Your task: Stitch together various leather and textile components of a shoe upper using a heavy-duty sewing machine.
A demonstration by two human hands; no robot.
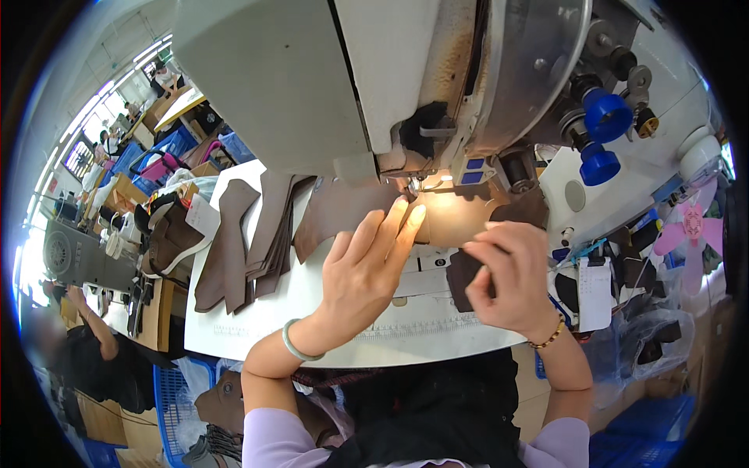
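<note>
My left hand [363,273] lies with outstretched fingers on a brown leather piece [343,207], its fingertips close to the needle area [415,186] of a sewing machine [273,86]. To its right, my right hand [511,277] is loosely bent, thumb and fingers apart, with nothing visible between them. A lamp lights a tan-looking stretch of leather [456,214] under the machine head, between the hands. Beside my right hand is a dark brown leather piece [462,279], partly hidden by it. The fingertips of the left hand partly cover the stitching spot.
Stacked brown leather strips [269,226] and loose cut pieces [228,246] lie on the white table [328,335] at left. Beyond them are brown shoes [175,238]. Blue knobs [605,117] project at upper right, above a pink fan [692,222]. A co-worker's arm [95,320] shows far left.
</note>
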